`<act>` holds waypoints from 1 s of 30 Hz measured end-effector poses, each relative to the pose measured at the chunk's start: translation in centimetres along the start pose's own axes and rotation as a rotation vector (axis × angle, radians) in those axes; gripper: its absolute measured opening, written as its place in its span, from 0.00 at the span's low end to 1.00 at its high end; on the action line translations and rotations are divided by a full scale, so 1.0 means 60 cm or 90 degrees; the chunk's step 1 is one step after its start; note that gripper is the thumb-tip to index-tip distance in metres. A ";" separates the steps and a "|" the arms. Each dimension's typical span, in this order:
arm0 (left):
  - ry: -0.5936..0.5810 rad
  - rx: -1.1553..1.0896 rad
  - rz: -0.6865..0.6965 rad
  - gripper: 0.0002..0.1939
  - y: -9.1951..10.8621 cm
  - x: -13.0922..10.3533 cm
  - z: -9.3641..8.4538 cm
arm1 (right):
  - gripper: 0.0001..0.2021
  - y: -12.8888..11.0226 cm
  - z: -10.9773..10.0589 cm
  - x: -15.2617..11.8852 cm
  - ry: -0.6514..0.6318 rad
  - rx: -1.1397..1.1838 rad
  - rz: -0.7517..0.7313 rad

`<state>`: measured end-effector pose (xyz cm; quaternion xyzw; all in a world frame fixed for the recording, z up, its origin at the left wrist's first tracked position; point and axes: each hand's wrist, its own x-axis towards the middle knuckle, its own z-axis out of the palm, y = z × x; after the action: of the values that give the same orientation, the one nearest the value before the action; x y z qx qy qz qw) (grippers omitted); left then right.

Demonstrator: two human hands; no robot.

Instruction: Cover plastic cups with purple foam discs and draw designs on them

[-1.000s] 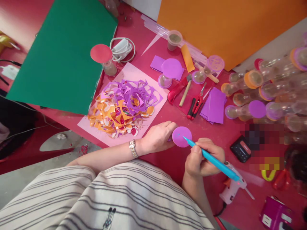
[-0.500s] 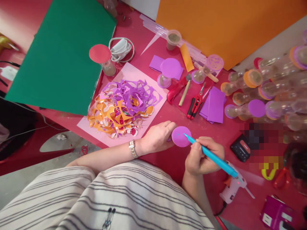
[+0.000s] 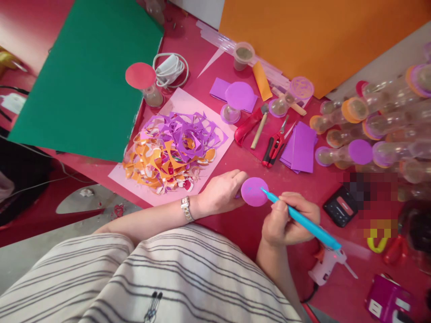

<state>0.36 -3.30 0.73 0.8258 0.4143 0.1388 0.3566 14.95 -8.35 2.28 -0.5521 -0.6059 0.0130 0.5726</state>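
Note:
My left hand (image 3: 225, 191), with a watch at the wrist, is closed around a sand timer whose body is mostly hidden by the fingers. Its round purple foam top (image 3: 255, 193) faces up and bears faint blue marks. In my right hand (image 3: 291, 218) a turquoise marker pen (image 3: 314, 229) is gripped between thumb and fingers. The pen's tip meets the right part of the purple disc. Beyond the hands stand a sand timer with a purple top (image 3: 239, 95) and one with a red top (image 3: 140, 76).
Purple and orange scraps (image 3: 173, 152) lie heaped on a pink sheet (image 3: 126, 183). Pruning shears (image 3: 275, 146), a small hammer (image 3: 260, 130) and purple foam pieces (image 3: 301, 148) lie ahead. Several sand timers (image 3: 362, 110) crowd the right, above a hot glue gun (image 3: 326, 264).
My right hand and the pen have shifted slightly to the right, with the tip moving across the purple disc. My left hand has stayed in place.

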 end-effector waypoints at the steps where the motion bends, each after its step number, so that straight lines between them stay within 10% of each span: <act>1: 0.000 -0.002 0.001 0.10 0.000 0.000 0.000 | 0.01 -0.001 0.000 0.000 -0.010 0.003 0.005; 30: 0.000 0.001 -0.002 0.12 0.000 0.000 0.002 | 0.02 0.001 0.004 -0.002 -0.003 0.075 -0.024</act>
<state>0.41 -3.38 0.65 0.8255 0.4157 0.1379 0.3558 14.81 -8.28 2.06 -0.5059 -0.6154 0.0393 0.6032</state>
